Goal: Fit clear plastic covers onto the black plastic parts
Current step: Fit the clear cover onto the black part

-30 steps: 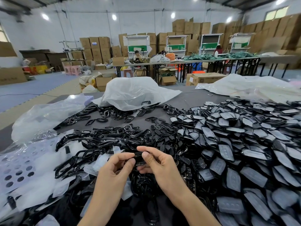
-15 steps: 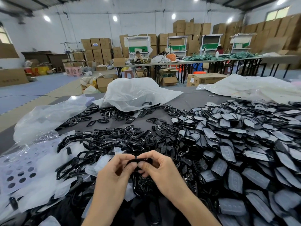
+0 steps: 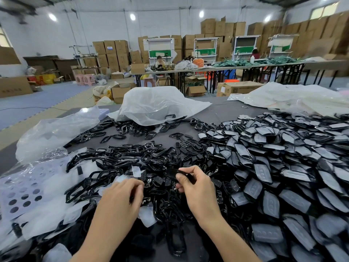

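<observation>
Heaps of black parts [image 3: 117, 161] fill the middle of the grey counter [image 3: 222, 114]. The right grip [image 3: 196, 188] pinches a single black part [image 3: 174, 172] between its thumb and curled fingers, holding it just above the heap with its free end pointing toward ten o'clock. The left grip [image 3: 122, 197] sits at nine o'clock from the right one and apart from it. Its knuckles are up and its fingers are curled down into the heap. I cannot tell whether they grasp anything there.

Loose clear covers [image 3: 136, 171] lie among the black parts at twelve o'clock and at nine o'clock from the left grip. Farther toward nine o'clock a pale punched sheet [image 3: 43, 173] with round holes rests at the counter's edge. From one to four o'clock of the grips spreads a broad pile of covered parts [image 3: 273, 167], black pieces with a cloudy cover on each. At twelve o'clock, well beyond the heaps, a crumpled plastic bag [image 3: 154, 104] lies over more black parts.
</observation>
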`<action>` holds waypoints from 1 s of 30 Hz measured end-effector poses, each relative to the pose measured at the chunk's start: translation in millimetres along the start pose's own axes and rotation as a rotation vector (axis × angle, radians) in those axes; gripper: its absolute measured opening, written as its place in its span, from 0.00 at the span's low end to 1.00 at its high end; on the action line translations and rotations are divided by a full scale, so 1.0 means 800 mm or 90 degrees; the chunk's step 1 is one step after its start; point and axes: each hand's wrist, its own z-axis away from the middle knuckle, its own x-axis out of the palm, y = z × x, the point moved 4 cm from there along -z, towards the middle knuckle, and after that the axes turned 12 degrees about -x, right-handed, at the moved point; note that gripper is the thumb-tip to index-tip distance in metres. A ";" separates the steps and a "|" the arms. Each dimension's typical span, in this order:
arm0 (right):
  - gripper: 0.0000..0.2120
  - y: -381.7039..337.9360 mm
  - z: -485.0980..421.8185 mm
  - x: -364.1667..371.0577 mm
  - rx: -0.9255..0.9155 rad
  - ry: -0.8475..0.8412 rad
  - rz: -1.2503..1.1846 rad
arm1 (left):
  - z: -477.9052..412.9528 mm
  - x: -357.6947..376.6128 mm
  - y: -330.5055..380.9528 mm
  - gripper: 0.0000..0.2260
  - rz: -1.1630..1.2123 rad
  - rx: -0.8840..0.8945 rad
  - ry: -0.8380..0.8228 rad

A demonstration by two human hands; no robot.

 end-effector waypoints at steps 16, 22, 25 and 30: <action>0.03 -0.003 -0.001 0.000 0.010 0.022 -0.055 | 0.000 0.007 -0.009 0.08 -0.047 0.026 -0.199; 0.04 -0.011 0.002 0.023 0.082 -0.116 -0.277 | -0.003 0.001 0.004 0.14 0.182 -0.021 -0.071; 0.06 -0.011 0.012 0.037 0.096 -0.181 -0.322 | -0.002 0.001 0.009 0.15 0.270 -0.062 -0.042; 0.04 -0.009 0.014 0.041 0.104 -0.172 -0.372 | -0.003 0.005 0.004 0.14 0.411 -0.129 -0.076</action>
